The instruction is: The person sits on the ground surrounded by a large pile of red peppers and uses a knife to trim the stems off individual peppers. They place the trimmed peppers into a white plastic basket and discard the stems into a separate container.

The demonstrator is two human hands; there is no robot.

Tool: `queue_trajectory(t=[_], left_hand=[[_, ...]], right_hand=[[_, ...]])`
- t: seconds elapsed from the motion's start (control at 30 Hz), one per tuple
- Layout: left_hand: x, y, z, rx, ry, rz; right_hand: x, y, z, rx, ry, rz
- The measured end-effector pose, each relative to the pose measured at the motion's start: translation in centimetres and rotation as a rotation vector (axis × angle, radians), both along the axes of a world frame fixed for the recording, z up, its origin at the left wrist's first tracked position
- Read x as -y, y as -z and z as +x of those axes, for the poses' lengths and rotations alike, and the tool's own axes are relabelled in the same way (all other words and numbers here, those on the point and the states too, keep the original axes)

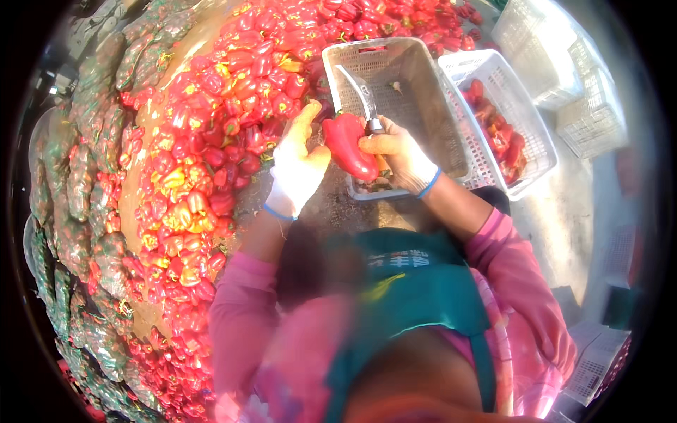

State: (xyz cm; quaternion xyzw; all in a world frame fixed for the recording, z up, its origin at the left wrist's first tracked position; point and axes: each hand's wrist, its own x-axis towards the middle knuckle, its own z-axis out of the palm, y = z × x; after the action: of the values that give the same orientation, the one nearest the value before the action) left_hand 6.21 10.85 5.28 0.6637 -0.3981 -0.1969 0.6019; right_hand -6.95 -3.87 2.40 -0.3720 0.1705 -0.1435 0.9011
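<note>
My right hand point(401, 153), in a white and yellow work glove, grips the dark handle of a curved-blade knife point(366, 98) and also holds a large red bell pepper point(346, 145) with its thumb. The blade points up and away from me. To the left of the pepper, my left hand point(301, 158), gloved alike, holds nothing, its thumb and fingers apart. Beneath the knife and pepper stands a pale plastic crate point(433, 69) with small scraps at its near end. A big heap of red bell peppers point(211, 158) lies left of and beyond my hands.
A white crate point(547, 150) holding red peppers stands at the right, against the first one. Stacked white crates point(592, 106) are farther right, with more crates point(589, 365) at lower right. Full mesh sacks point(66, 185) line the far left.
</note>
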Motion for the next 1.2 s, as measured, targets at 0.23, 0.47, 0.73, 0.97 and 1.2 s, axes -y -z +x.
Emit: queue_trajectory(t=[0.23,0.47,0.73,0.97,1.2], left_hand=[[4.6,1.3,-3.5,-0.754,0.166,-0.123],[6.2,3.8,0.1,-0.584,0.027,-0.271],[6.2,4.6,0.8,-0.465,-0.025,-0.359],[5.4,2.5,-0.8,-0.819,0.169,-0.436],[5.3,2.2,0.4,-0.830,0.127,-0.301]], right_hand=[[3.0,-2.0,-1.3,-0.312,0.094,-0.844],[3.3,-0.6,-3.7,-0.491,0.063,-1.284],[1.8,0.2,-3.3,-0.515,-0.028,-1.269],[2.1,4.0,-1.8,-0.450,0.131,-1.563],[3.3,0.0,-3.8,-0.460,0.117,-1.134]])
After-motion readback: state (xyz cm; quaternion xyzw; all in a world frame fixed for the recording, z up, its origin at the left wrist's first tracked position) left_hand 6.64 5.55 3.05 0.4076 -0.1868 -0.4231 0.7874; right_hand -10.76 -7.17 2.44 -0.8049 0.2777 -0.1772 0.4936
